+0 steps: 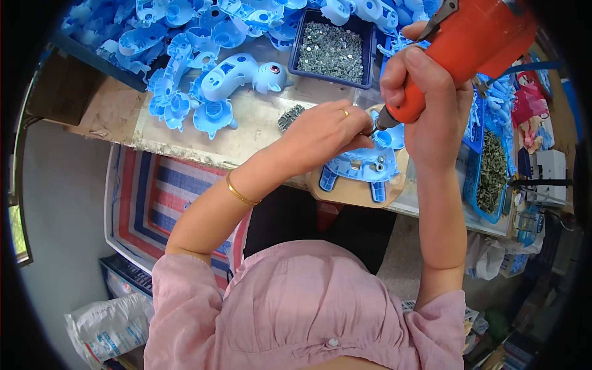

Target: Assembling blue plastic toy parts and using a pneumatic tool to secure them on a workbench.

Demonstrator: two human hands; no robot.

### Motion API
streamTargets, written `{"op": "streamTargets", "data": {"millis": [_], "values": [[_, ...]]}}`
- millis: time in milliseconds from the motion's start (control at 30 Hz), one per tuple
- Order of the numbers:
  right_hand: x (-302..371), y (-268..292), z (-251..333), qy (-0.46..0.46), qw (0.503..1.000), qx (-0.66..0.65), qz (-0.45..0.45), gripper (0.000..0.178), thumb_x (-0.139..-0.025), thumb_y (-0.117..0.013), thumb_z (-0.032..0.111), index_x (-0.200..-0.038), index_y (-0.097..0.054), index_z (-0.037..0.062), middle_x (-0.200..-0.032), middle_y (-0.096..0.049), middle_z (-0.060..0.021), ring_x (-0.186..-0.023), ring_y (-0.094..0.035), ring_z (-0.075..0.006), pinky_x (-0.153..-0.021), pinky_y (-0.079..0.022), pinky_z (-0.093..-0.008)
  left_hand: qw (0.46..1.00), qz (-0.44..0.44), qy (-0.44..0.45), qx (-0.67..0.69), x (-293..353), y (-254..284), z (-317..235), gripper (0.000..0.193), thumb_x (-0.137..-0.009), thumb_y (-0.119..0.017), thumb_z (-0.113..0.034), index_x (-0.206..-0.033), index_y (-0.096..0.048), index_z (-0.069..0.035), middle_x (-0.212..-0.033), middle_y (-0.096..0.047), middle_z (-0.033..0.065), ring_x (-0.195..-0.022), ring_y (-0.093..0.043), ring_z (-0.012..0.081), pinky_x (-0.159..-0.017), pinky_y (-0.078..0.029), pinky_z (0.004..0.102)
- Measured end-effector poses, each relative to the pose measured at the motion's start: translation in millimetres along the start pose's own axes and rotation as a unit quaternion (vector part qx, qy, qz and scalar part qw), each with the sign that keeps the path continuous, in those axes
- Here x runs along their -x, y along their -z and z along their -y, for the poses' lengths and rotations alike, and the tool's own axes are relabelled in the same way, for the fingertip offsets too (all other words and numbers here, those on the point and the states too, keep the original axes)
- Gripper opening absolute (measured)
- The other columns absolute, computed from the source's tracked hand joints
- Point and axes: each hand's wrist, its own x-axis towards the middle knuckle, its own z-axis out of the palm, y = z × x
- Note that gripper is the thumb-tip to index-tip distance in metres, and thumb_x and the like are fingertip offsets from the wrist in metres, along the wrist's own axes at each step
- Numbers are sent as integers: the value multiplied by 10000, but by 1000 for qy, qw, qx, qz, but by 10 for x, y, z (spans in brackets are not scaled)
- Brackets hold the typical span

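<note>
My right hand (pixel 425 86) is wrapped round an orange power screwdriver (pixel 487 37), its bit pointing down and left. Below the bit lies a light-blue plastic toy shell (pixel 354 165) with two legs toward me, on a tan board (pixel 345 195). My left hand (pixel 324 131), with a ring on one finger, reaches in from the left. Its fingertips are drawn together beside the bit, over the shell; whatever they pinch is too small and hidden to name. A small pile of dark screws (pixel 290 117) sits against my left hand.
A dark tray (pixel 368 80) of small metal pieces stands at the back. Blue toy parts (pixel 228 77) heap up at the far left. To the right, a blue basket (pixel 493 216) holds screws. A striped cloth-lined container (pixel 139 197) is below the table's left edge.
</note>
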Motion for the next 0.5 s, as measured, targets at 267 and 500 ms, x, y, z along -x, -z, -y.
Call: {"op": "streamTargets", "data": {"millis": [267,500], "values": [[21,-10,-24,15,1000,1,-2,291,-944,-548,117,-1202,-516,-13,-709,-595,-78,-560,-509,-104,-519,-420,-248,999,4,32,11,35,-20,11,220,-869,-737,-193,-921,-556,-79,-848,-603,96,-785,-596,331,-667,-477,423],[29,5,-34,7,1000,-10,8,297,-939,-540,112,-1200,-513,-27,-711,-599,-84,-549,-510,-108,-508,-418,-253,998,14,55,15,50,-12,-24,204,-886,-720,-208,-938,-574,-73,-845,-615,102,-821,-611,328,-700,-488,425]]}}
